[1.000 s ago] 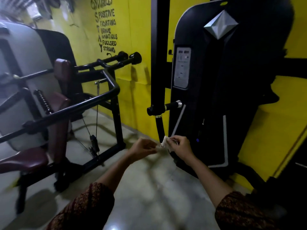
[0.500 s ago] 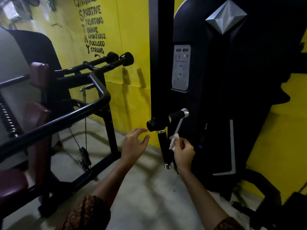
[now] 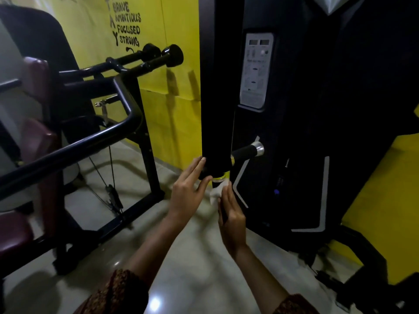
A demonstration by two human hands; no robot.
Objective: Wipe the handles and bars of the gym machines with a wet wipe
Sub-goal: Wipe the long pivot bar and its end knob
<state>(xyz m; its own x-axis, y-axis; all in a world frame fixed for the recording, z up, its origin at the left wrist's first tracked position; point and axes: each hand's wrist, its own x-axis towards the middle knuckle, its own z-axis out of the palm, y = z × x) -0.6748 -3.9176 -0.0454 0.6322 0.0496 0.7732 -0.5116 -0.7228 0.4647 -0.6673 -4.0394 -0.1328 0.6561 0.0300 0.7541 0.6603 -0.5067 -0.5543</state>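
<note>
Pressing wet wipe (image 3: 216,192) to handle (image 3: 224,212); wall lettering (image 3: 129,30): "FOCUSED STRONG".

Yellow wall (image 3: 176,123) at the back, with black lettering (image 3: 129,30) painted by hand: BRAVE, AMBITIOUS, FOCUSED, STRONG, one word per line. More of the same yellow at far right, past a tall black machine housing (image 3: 340,109) with a grey instruction panel (image 3: 256,71) and a pale angled trim stripe (image 3: 324,196). Pale, glossy floor (image 3: 199,268), with one bright glare spot (image 3: 154,304) near the lower edge and soft shadows under the frames. At left, a black tube-framed machine (image 3: 90,141) standing close to the wall, with maroon pads (image 3: 13,230), a thin cable (image 3: 111,159) hanging inside the frame and a grey shroud (image 3: 9,105) behind. Dim overall.
</note>
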